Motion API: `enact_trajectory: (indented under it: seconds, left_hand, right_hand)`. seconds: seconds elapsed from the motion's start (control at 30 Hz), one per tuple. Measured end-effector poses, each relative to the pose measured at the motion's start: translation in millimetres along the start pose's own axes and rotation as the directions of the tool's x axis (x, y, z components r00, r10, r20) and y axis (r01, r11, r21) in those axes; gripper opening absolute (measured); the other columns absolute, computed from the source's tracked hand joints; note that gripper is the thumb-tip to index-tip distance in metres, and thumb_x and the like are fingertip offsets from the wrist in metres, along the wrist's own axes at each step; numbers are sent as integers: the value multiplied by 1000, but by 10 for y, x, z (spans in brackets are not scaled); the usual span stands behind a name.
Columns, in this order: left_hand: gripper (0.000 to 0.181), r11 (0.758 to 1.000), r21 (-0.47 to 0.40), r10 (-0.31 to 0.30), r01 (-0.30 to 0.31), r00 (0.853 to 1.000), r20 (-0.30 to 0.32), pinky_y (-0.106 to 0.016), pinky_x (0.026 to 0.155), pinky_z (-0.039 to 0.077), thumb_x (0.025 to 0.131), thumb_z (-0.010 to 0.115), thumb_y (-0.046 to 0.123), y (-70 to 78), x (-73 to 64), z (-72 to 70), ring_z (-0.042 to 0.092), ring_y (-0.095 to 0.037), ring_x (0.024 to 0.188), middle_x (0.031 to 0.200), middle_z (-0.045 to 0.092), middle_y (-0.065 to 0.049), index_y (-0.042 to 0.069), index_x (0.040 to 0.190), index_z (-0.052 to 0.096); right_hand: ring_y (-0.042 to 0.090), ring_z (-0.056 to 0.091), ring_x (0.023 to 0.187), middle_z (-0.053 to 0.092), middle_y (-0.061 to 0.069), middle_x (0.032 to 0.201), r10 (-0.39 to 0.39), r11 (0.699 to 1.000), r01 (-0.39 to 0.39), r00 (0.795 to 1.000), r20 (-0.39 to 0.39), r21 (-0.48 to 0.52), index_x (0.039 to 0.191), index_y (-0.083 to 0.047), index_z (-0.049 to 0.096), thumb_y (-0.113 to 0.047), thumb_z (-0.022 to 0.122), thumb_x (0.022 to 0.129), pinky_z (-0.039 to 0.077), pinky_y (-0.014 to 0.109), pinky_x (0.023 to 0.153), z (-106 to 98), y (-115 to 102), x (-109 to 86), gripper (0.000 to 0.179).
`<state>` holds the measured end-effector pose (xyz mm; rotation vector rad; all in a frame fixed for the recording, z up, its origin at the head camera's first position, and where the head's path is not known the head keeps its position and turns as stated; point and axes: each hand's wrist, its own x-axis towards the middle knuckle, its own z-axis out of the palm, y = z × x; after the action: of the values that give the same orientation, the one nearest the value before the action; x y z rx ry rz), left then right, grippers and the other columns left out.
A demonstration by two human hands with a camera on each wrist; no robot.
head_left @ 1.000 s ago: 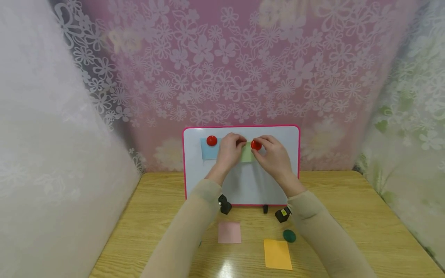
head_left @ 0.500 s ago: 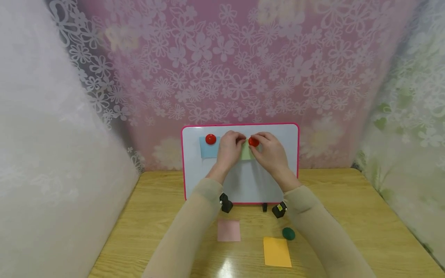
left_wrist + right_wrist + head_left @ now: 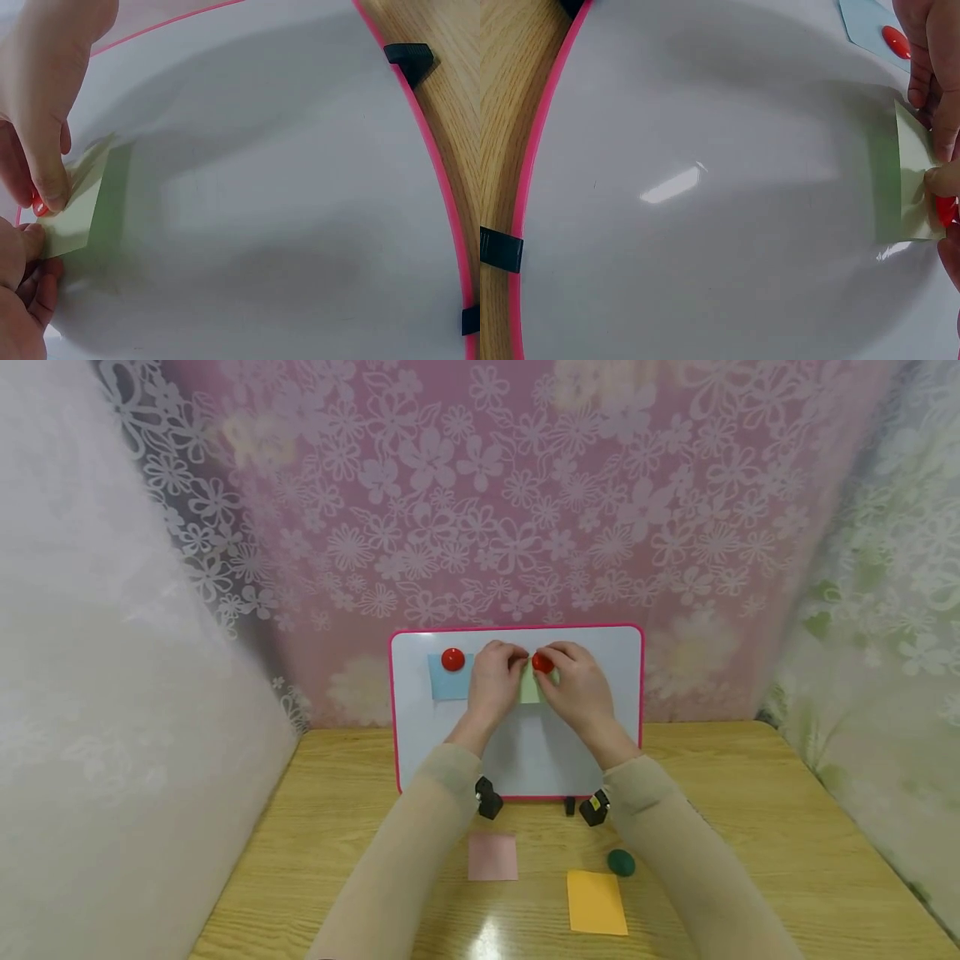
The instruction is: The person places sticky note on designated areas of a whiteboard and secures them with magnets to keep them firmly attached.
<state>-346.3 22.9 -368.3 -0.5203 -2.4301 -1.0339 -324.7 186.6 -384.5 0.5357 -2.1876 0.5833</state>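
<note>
Upright on the table, a whiteboard (image 3: 438, 743) with a pink frame carries a blue sticky note (image 3: 448, 687) under a round red magnet (image 3: 453, 659). My left hand (image 3: 493, 683) pinches a pale green sticky note (image 3: 529, 692) by its upper left corner against the board. Between thumb and fingers, my right hand (image 3: 579, 692) holds a second red magnet (image 3: 543, 663) at the green note's upper part. The right wrist view shows the green note (image 3: 915, 176) with its lower edge standing off the board, and the right thumb pressing beside the magnet (image 3: 946, 210).
On the table (image 3: 330, 827) in front of the board lie a pink sticky note (image 3: 492, 857), an orange sticky note (image 3: 596, 902) and a dark green magnet (image 3: 621, 862). Black feet (image 3: 411, 58) hold the board's lower edge. Patterned curtains (image 3: 517, 527) hang behind and at the sides.
My right hand has shifted slightly left with the red magnet, closer to my left hand and further over the green note. My left hand stays in place at the note's corner.
</note>
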Motion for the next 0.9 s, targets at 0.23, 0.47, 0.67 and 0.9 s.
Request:
enact_trajectory:
  seconds: [0.23, 0.47, 0.67, 0.9]
  left_hand:
    - [15, 1000, 9, -8, 8, 1000, -9, -29, 97, 56, 105, 72, 13, 17, 2, 4, 69, -22, 106, 111, 74, -7, 6, 113, 82]
    - [15, 1000, 25, -3, 3, 1000, -20, -31, 97, 57, 105, 72, 13, 21, 8, 1, 70, -22, 105, 109, 75, -7, 6, 113, 82]
    - [16, 999, 32, -18, 18, 1000, -21, -30, 98, 57, 105, 72, 14, 15, 11, 14, 70, -22, 107, 111, 76, -7, 7, 115, 82]
    - [16, 999, 39, -17, 18, 999, -34, -29, 96, 57, 104, 72, 14, 1, 9, 47, 69, -21, 105, 110, 76, -6, 7, 114, 82]
  right_hand:
    - [38, 68, 110, 72, 18, 119, 6, 1000, -6, 1000, 9, -7, 119, 4, 77, -8, 86, 90, 57, 49, 97, 32, -1, 19, 33]
    - [39, 67, 112, 72, 19, 120, 27, 999, -27, 1000, 7, -17, 120, 4, 77, -8, 86, 90, 57, 49, 98, 34, -10, 36, 34]
    - [39, 66, 112, 72, 19, 120, 26, 999, -26, 1000, 14, -25, 120, 4, 77, -9, 86, 90, 57, 48, 99, 50, -1, 43, 34]
    - [38, 66, 112, 72, 18, 121, 41, 999, -40, 999, 17, -33, 121, 3, 77, -10, 86, 91, 58, 48, 98, 61, 6, 40, 34]
